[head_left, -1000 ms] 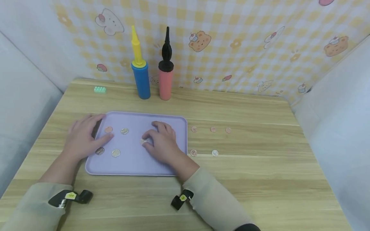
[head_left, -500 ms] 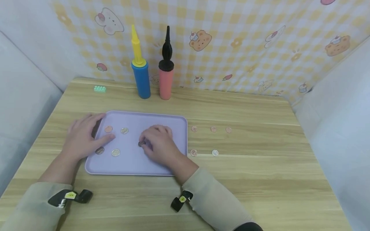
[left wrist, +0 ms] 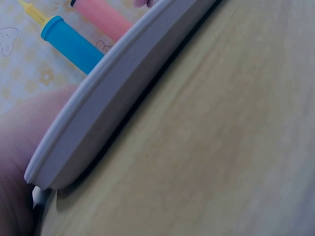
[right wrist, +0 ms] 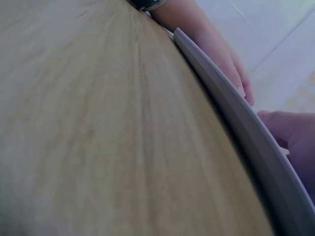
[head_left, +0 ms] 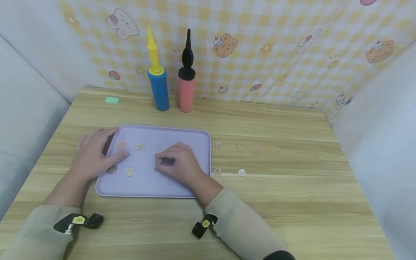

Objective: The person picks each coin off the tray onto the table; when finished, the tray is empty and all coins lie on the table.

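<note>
My right hand [head_left: 182,163] is over the lilac tray [head_left: 152,186] in the head view, pinching a silvery coin [head_left: 158,161] on edge between thumb and fingertips. Along the tray's left side rests my left hand [head_left: 91,153], fingers spread at the rim and thumb reaching over the tray floor. Around that thumb lie a copper coin [head_left: 121,145], a dark coin [head_left: 112,169] and two silvery coins, one upper [head_left: 140,147] and one lower [head_left: 130,172]. Both wrist views mostly show the tray's outer wall, which hides the coins.
Right of the tray, several small copper coins [head_left: 239,145] and one silver coin [head_left: 242,172] lie on the wooden table [head_left: 292,187]. Behind it stand a blue-and-yellow hand pump [head_left: 159,90] and a pink-and-black one [head_left: 186,94]. A mint toy brick [head_left: 112,100] sits back left.
My right hand's fingers have shifted slightly left and turned the coin between them, first flat, then dark and edge-on, now upright. The left hand and the other coins have stayed put.
</note>
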{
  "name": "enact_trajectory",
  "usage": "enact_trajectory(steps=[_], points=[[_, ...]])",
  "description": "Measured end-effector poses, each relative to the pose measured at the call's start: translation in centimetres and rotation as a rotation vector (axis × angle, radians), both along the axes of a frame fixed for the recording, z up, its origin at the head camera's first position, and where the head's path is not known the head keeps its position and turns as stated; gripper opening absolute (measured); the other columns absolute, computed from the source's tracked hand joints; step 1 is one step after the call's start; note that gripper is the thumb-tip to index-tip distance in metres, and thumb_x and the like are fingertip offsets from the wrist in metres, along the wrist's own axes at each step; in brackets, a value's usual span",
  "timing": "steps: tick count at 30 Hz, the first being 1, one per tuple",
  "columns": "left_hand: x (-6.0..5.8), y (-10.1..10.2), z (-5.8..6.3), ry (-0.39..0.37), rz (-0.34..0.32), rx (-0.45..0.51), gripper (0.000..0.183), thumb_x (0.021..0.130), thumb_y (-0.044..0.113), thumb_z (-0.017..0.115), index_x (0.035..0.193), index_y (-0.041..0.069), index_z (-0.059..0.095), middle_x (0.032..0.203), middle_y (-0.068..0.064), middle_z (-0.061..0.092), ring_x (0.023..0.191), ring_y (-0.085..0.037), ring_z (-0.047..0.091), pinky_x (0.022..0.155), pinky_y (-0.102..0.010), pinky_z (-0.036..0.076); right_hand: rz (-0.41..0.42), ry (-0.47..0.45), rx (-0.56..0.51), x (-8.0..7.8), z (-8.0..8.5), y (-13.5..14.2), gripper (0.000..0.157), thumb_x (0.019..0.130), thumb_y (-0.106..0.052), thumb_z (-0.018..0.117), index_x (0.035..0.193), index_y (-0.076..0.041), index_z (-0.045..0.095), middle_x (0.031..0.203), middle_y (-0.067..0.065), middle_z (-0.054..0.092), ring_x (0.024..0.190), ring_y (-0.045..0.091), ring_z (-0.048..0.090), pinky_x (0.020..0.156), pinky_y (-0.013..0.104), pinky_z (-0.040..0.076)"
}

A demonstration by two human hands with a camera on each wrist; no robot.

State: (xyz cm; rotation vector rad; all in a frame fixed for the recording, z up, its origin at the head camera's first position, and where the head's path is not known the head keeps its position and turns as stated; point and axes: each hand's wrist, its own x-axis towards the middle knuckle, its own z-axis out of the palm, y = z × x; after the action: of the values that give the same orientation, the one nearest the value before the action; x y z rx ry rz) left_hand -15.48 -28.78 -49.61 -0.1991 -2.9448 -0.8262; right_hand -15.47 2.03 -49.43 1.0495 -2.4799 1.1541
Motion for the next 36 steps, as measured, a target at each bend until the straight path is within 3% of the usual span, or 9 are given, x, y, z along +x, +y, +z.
enact_trajectory(steps=[4, 13, 18, 36], points=[[-0.01, 0.04, 0.03, -0.005, -0.003, -0.002, 0.089, 0.09, 0.051, 0.08, 0.16, 0.008, 0.045, 0.157, -0.033, 0.045, 0.153, -0.057, 0.025, 0.122, -0.075, 0.002, -0.022, -0.038, -0.081, -0.14, -0.01, 0.09, 0.026, 0.075, -0.015, 0.099, 0.099, -0.013, 0.086, 0.087, -0.006, 0.079, 0.089, 0.01, 0.065, 0.086, 0.017, 0.048], [-0.06, 0.02, -0.04, -0.011, 0.001, -0.001, 0.089, 0.089, 0.049, 0.081, 0.16, 0.008, 0.045, 0.158, -0.033, 0.044, 0.153, -0.057, 0.025, 0.121, -0.077, 0.003, -0.078, -0.098, -0.031, -0.07, 0.14, 0.07, 0.031, 0.083, -0.011, 0.093, 0.113, -0.01, 0.085, 0.096, -0.002, 0.081, 0.091, 0.012, 0.067, 0.086, 0.018, 0.05], [-0.07, 0.06, 0.03, -0.012, -0.001, -0.006, 0.089, 0.091, 0.05, 0.08, 0.16, 0.008, 0.044, 0.158, -0.034, 0.044, 0.153, -0.057, 0.024, 0.121, -0.077, 0.003, -0.107, -0.109, -0.063, -0.02, 0.19, 0.06, 0.037, 0.082, -0.013, 0.095, 0.116, -0.009, 0.083, 0.1, 0.0, 0.081, 0.094, 0.014, 0.068, 0.088, 0.018, 0.051], [-0.01, -0.08, -0.09, 0.001, -0.004, 0.009, 0.088, 0.091, 0.051, 0.08, 0.16, 0.009, 0.045, 0.158, -0.033, 0.044, 0.154, -0.056, 0.024, 0.123, -0.073, 0.0, -0.083, -0.156, -0.212, -0.1, 0.21, 0.1, 0.039, 0.083, -0.005, 0.093, 0.119, -0.002, 0.081, 0.1, 0.006, 0.081, 0.085, 0.013, 0.071, 0.08, 0.015, 0.054]])
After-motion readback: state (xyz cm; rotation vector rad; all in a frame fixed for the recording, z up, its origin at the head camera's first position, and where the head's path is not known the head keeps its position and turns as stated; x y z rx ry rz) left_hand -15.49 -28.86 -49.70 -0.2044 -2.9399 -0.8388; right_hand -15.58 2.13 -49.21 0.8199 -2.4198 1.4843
